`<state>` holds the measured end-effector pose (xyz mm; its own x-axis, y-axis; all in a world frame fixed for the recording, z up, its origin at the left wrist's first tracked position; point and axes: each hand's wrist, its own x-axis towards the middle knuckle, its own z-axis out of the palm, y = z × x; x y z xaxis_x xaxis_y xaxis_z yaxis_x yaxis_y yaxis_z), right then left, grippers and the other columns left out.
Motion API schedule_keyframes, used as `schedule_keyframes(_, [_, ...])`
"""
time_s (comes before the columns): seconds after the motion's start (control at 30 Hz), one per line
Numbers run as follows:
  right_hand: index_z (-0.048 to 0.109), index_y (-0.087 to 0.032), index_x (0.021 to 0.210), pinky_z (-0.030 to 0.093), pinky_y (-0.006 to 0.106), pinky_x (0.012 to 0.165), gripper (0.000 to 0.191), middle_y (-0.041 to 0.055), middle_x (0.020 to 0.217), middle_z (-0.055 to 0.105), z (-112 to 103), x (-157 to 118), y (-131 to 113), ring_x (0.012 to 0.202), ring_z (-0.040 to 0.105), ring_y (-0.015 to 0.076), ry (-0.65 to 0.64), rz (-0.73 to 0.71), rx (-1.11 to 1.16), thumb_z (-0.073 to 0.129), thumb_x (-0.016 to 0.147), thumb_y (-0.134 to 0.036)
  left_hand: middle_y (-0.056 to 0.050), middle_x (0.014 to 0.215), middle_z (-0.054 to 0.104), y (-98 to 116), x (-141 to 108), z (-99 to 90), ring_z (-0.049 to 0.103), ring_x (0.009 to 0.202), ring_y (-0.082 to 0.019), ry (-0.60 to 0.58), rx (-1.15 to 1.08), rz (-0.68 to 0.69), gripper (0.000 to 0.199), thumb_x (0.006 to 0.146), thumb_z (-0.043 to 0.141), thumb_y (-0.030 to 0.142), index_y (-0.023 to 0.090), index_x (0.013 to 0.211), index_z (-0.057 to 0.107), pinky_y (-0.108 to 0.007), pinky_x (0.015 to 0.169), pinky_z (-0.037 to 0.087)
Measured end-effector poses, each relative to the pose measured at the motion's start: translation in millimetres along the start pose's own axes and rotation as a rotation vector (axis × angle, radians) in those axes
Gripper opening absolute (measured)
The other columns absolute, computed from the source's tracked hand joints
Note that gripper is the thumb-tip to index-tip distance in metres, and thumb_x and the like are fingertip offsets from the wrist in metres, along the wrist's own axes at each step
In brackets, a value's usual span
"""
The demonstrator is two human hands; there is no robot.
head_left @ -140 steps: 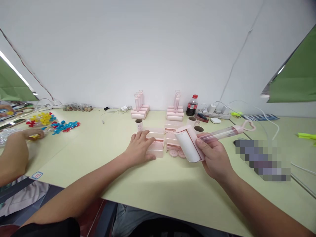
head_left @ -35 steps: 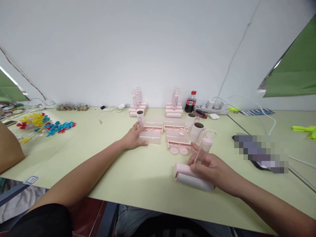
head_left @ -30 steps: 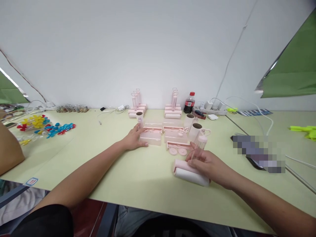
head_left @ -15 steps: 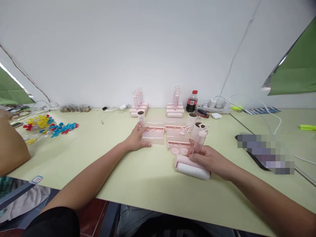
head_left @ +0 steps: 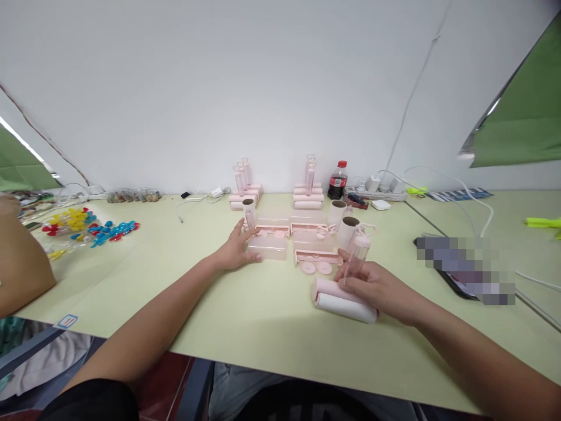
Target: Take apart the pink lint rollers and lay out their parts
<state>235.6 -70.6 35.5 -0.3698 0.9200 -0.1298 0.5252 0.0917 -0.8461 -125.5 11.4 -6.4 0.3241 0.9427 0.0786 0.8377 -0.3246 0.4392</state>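
My right hand (head_left: 372,283) is closed round the clear handle of a pink lint roller (head_left: 346,304), whose white roll lies low over the table. A heart-shaped loop tops its handle. My left hand (head_left: 239,248) lies with fingers apart beside a clear pink cover (head_left: 268,248) and a small clear handle part (head_left: 249,219). Between the hands are an open pink roller case (head_left: 318,257), two pink discs (head_left: 316,268) and another clear cover (head_left: 313,241). Paper rolls (head_left: 347,234) stand upright just beyond my right hand.
Finished-looking lint rollers stand in two groups, left (head_left: 245,196) and right (head_left: 308,196), near the wall. A cola bottle (head_left: 338,181), a power strip (head_left: 385,196) and a phone (head_left: 460,269) are to the right. Colourful plastic pieces (head_left: 79,222) and another person's arm (head_left: 21,257) are at left.
My view has shifted slightly. My right hand still holds the lint roller, and my left hand stays beside the clear cover with little movement.
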Motion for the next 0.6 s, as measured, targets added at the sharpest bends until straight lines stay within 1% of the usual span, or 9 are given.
schedule_keyframes(0.07, [0.068,-0.023,0.08,0.048,0.04,0.087,0.014,0.0061,0.087,0.071,0,-1,0,0.089,0.067,0.0297,-0.015,-0.02,-0.007,0.059,0.076,-0.033,-0.012,0.162,-0.001,3,-3,0.5,0.015,0.147,-0.041,0.02,0.012,-0.004,0.088,0.073,0.063,0.07,0.03,0.147,0.039,-0.054,0.112,0.033])
schedule_keyframes(0.13, [0.068,-0.023,0.079,0.048,0.04,0.088,0.013,0.0055,0.086,0.071,1,-2,-1,0.09,0.067,0.0298,-0.026,-0.032,-0.013,0.059,0.076,-0.032,-0.011,0.162,0.001,6,-4,2.1,0.014,0.147,-0.041,0.045,0.014,-0.018,0.08,0.076,0.061,0.069,0.031,0.144,0.043,-0.055,0.111,0.034])
schedule_keyframes(0.27, [0.066,-0.024,0.077,0.047,0.041,0.09,0.013,0.0053,0.085,0.071,1,-1,-3,0.09,0.068,0.0297,-0.051,-0.012,-0.026,0.057,0.077,-0.033,-0.011,0.162,0.004,10,-3,5.3,0.016,0.146,-0.041,0.075,0.008,-0.054,0.071,0.08,0.057,0.066,0.03,0.141,0.046,-0.056,0.111,0.034])
schedule_keyframes(0.37, [0.065,-0.023,0.078,0.047,0.04,0.089,0.014,0.0061,0.086,0.071,0,0,-3,0.089,0.068,0.0295,-0.043,-0.003,-0.031,0.057,0.078,-0.035,-0.013,0.161,0.006,16,-5,2.7,0.018,0.145,-0.041,0.076,0.032,-0.066,0.076,0.079,0.059,0.066,0.03,0.144,0.041,-0.057,0.11,0.034])
schedule_keyframes(0.4, [0.065,-0.023,0.079,0.047,0.04,0.089,0.015,0.0063,0.087,0.071,-1,1,-3,0.089,0.068,0.0295,-0.034,-0.003,-0.03,0.057,0.079,-0.035,-0.013,0.161,0.009,19,-7,0.9,0.019,0.145,-0.041,0.094,0.058,-0.07,0.08,0.078,0.06,0.066,0.029,0.145,0.039,-0.058,0.11,0.034])
schedule_keyframes(0.47, [0.065,-0.023,0.079,0.048,0.04,0.088,0.016,0.0063,0.087,0.071,-2,2,-2,0.089,0.068,0.0294,-0.023,-0.004,-0.027,0.057,0.079,-0.036,-0.014,0.159,0.017,32,-15,-2.2,0.018,0.145,-0.042,0.189,0.141,-0.071,0.08,0.077,0.062,0.064,0.027,0.144,0.039,-0.06,0.11,0.031])
schedule_keyframes(0.53, [0.066,-0.023,0.079,0.048,0.039,0.088,0.016,0.006,0.085,0.071,-2,3,0,0.088,0.068,0.029,-0.024,-0.006,-0.027,0.058,0.079,-0.037,-0.014,0.155,0.029,50,-22,-2.4,0.021,0.144,-0.039,0.315,0.232,-0.028,0.066,0.084,0.057,0.056,0.025,0.14,0.044,-0.059,0.114,0.025])
schedule_keyframes(0.57, [0.066,-0.023,0.079,0.049,0.039,0.088,0.016,0.0058,0.084,0.071,-2,3,2,0.087,0.068,0.0287,-0.026,-0.009,-0.028,0.058,0.079,-0.036,-0.013,0.152,0.035,61,-23,-0.6,0.024,0.143,-0.036,0.354,0.262,0.028,0.057,0.089,0.053,0.051,0.025,0.138,0.047,-0.057,0.115,0.023])
schedule_keyframes(0.6, [0.067,-0.023,0.08,0.049,0.039,0.088,0.016,0.0056,0.084,0.071,-2,4,3,0.087,0.068,0.0284,-0.027,-0.012,-0.029,0.059,0.078,-0.036,-0.012,0.149,0.04,73,-23,2.4,0.029,0.142,-0.034,0.339,0.276,0.11,0.051,0.092,0.049,0.046,0.025,0.138,0.047,-0.056,0.116,0.022])
